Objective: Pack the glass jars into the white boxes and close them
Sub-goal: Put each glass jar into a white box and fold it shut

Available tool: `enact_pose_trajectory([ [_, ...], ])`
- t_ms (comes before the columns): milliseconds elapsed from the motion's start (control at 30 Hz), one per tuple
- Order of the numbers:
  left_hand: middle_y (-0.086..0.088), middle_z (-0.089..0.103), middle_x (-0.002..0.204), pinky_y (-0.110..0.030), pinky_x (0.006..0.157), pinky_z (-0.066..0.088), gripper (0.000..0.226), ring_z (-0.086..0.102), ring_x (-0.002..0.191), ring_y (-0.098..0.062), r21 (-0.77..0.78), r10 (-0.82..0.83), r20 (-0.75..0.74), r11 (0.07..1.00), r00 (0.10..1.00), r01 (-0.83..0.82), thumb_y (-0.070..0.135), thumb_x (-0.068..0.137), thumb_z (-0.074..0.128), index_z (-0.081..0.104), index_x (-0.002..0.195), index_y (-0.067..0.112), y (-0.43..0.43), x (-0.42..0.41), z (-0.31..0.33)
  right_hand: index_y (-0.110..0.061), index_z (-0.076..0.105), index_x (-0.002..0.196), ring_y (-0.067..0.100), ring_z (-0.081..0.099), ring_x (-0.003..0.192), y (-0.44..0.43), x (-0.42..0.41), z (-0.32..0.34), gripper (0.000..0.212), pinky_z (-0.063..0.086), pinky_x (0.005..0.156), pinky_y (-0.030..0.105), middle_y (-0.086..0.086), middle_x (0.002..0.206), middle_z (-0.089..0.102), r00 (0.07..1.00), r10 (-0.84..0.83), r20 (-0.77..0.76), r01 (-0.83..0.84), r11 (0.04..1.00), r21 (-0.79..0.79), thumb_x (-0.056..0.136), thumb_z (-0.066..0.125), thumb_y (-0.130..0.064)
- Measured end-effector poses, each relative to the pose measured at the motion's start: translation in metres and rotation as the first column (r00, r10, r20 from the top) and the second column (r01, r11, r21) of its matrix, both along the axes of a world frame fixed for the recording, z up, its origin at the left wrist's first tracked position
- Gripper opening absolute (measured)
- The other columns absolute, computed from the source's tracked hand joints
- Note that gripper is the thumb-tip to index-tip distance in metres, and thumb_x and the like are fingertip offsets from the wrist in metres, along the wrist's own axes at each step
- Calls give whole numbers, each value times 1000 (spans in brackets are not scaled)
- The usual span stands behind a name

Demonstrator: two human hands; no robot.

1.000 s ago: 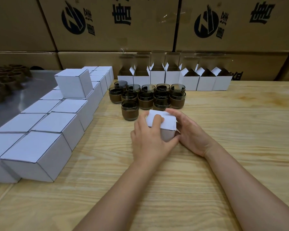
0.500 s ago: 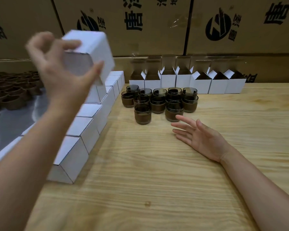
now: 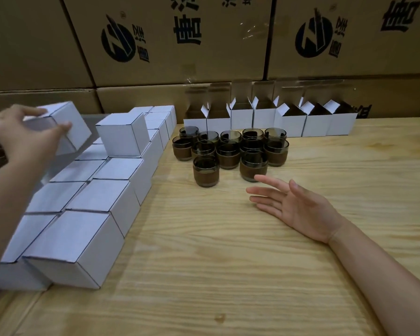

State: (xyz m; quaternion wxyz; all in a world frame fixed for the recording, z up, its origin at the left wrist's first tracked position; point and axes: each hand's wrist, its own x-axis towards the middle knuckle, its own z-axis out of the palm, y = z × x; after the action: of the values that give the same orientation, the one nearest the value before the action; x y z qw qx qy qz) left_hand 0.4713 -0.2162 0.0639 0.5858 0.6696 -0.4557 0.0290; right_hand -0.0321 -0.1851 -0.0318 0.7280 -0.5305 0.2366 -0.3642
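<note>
At the frame's upper left the left hand [image 3: 22, 134] has its grip clamped on a tilted closed box [image 3: 66, 124] above the stacked boxes [image 3: 87, 202], while the right hand [image 3: 294, 204], fingers apart and empty, lies just below the nearest glass jar [image 3: 253, 166] at centre, so it looks nearer.

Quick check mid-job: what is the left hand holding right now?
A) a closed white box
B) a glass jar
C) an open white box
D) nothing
A: the left hand has its grip on a closed white box, tilted in the air above the stacked boxes, while the right hand lies open and empty near the jars.
</note>
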Motion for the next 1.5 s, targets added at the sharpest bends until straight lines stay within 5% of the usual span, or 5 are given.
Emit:
enact_pose_trajectory([
  [500,19,52,109,-45,88,38,34,44,100,-10,187,-103,314,981,944,45,64,86,46,63,84,35,-27,-14,-25,-12,40,142,28,43,134,1,0,1,90,33,112,34,17,141,49,1000,9,29,-10,1000,21,72,71,-60],
  [700,-8,29,152,-53,111,26,62,29,137,-31,286,-90,-255,944,963,164,67,90,27,48,135,30,-35,-30,-8,-13,41,141,29,45,133,1,1,2,91,35,111,34,16,140,51,1000,-6,27,5,1000,29,70,71,-61],
  [1000,-4,43,122,-25,105,30,23,41,116,-16,-380,-91,400,889,912,255,16,95,47,47,118,19,11,-170,5,-13,43,140,29,47,131,6,2,7,91,37,110,35,16,138,52,999,-42,17,41,998,39,68,73,-60],
  [1167,6,57,104,-2,86,32,17,52,98,-9,32,-451,257,888,855,459,8,92,55,63,108,8,44,-275,-61,-13,46,138,31,46,131,7,2,7,86,38,110,37,17,138,52,998,-55,22,54,998,31,68,75,-55],
  [1500,1,57,115,-33,95,34,27,47,112,-21,553,-311,302,827,901,100,33,91,50,62,113,21,42,-287,-106,-14,48,136,27,53,125,6,4,4,53,41,107,37,13,133,57,992,-116,-47,115,993,-33,86,52,-33],
])
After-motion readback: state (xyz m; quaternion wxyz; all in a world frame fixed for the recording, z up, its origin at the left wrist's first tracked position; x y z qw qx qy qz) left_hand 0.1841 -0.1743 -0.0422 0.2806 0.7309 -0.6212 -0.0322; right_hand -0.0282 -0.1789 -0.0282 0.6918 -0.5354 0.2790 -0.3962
